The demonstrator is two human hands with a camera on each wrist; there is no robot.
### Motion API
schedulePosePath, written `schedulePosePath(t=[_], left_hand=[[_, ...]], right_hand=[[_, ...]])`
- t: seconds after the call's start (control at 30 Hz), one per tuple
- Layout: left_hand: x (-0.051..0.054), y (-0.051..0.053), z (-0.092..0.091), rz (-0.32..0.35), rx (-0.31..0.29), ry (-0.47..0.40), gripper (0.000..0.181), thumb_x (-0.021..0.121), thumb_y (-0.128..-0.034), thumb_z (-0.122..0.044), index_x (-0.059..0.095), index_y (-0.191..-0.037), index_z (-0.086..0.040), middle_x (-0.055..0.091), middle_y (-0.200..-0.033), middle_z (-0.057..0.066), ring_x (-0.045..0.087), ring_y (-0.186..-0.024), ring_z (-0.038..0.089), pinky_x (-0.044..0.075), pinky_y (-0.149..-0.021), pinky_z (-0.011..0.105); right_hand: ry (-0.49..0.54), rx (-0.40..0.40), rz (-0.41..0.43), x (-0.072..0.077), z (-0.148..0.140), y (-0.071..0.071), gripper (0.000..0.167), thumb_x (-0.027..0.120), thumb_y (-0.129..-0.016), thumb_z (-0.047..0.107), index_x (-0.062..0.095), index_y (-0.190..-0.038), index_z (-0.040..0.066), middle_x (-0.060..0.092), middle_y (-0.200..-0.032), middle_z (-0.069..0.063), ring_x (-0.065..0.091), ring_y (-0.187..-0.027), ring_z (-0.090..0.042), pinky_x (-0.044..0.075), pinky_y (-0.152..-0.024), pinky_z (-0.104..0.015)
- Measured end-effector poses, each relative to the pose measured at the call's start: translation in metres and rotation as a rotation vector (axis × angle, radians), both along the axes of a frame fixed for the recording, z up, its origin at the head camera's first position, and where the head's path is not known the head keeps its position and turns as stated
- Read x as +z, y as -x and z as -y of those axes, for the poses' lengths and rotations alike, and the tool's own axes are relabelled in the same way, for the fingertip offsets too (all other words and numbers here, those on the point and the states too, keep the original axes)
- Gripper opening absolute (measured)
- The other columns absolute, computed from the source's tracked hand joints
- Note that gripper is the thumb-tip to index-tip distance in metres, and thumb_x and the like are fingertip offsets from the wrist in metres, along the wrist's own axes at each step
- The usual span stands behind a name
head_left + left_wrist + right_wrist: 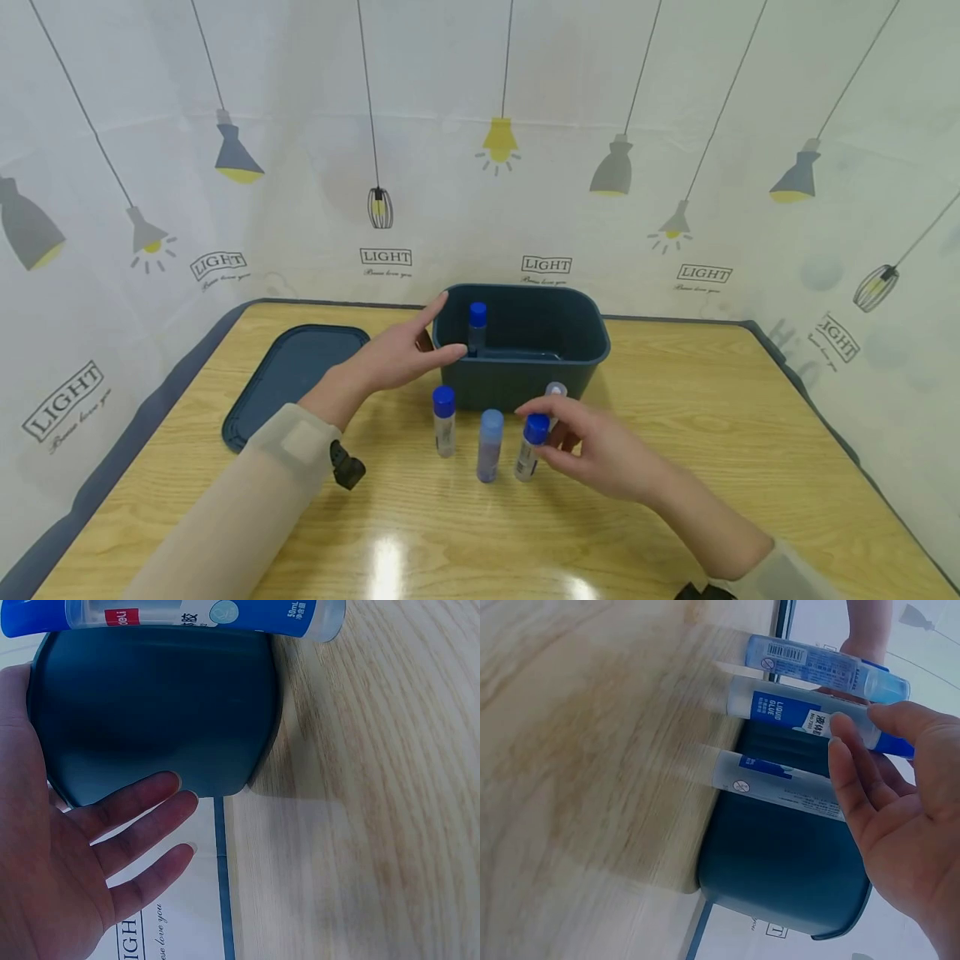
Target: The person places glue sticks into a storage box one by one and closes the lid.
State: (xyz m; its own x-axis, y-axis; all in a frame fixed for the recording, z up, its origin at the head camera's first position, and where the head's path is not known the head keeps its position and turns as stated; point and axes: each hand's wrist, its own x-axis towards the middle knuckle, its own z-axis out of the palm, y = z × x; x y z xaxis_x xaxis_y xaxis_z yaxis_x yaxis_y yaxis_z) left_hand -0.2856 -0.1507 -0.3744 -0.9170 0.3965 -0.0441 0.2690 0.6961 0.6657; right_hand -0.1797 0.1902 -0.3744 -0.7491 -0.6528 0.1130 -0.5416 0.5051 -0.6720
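My right hand (592,446) pinches a liquid glue bottle (776,711) near its blue cap; the bottle stands upright on the table. Beside the left end of the dark teal box (517,387) is my left hand (393,357), fingers straight and spread, thumb over the front corner. A light-blue-capped glue bottle (489,448) and another dark-blue-capped glue bottle (445,423) stand in front of the box. One more bottle (780,786), pale-topped in the head view, is partly hidden behind my right hand. Inside the box stands a blue-capped bottle (477,321).
A dark teal lid (296,379) lies flat on the wooden table (697,400), left of the box. Behind the table hangs a white cloth (450,167) printed with lamps, close to the back of the box.
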Motion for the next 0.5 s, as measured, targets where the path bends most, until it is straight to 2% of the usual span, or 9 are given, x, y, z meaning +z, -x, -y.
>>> schedulePosePath(t=[0.27, 0.37, 0.5], left_hand=[[-0.001, -0.0001, -0.0004, -0.002, -0.007, 0.001, 0.106, 0.061, -0.0962, -0.083, 0.0, -0.176, -0.047, 0.072, -0.125, 0.008, 0.069, -0.102, 0.024, 0.057, -0.086, 0.042], [-0.0013, 0.0001, -0.0006, -0.001, -0.012, -0.001, 0.106, 0.061, -0.0963, -0.083, 0.0, -0.176, -0.047, 0.072, -0.125, 0.008, 0.068, -0.103, 0.023, 0.057, -0.086, 0.041], [-0.0006, 0.0003, 0.0, -0.002, -0.014, -0.009, 0.106, 0.061, -0.0971, -0.082, 0.0, -0.176, -0.047, 0.072, -0.124, 0.008, 0.068, -0.104, 0.024, 0.056, -0.084, 0.042]], right_hand=[[0.042, 0.016, -0.035, -0.0059, -0.0028, -0.0023, 0.046, 0.076, -0.104, 0.01, 0.063, -0.147, 0.02, 0.073, -0.117, -0.001, 0.07, -0.09, -0.006, 0.063, -0.084, -0.027], [0.084, -0.003, -0.059, -0.0048, -0.0054, -0.0048, 0.049, 0.077, -0.103, 0.009, 0.062, -0.148, 0.018, 0.072, -0.12, -0.002, 0.07, -0.093, -0.008, 0.063, -0.087, -0.027], [0.135, -0.057, -0.09, 0.0029, -0.0076, -0.008, 0.051, 0.08, -0.101, 0.008, 0.058, -0.147, 0.014, 0.073, -0.119, -0.004, 0.07, -0.092, -0.008, 0.062, -0.085, -0.026]])
